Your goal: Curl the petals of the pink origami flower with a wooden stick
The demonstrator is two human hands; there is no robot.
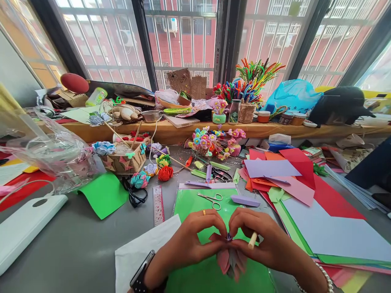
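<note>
— What have my hands got?
— My left hand [191,240] and right hand [262,240] both pinch a pink paper flower [231,258] over the green sheet [195,205]; the right also holds a stick [252,240].

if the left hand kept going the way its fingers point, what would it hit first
The left hand points right, at the pink paper flower it already pinches; just past that is the right hand, fingertips nearly touching. Depth seems equal.

Grey table [76,248] w/ green sheet [210,276], ruler [158,205], coloured paper pile [293,183].
</note>
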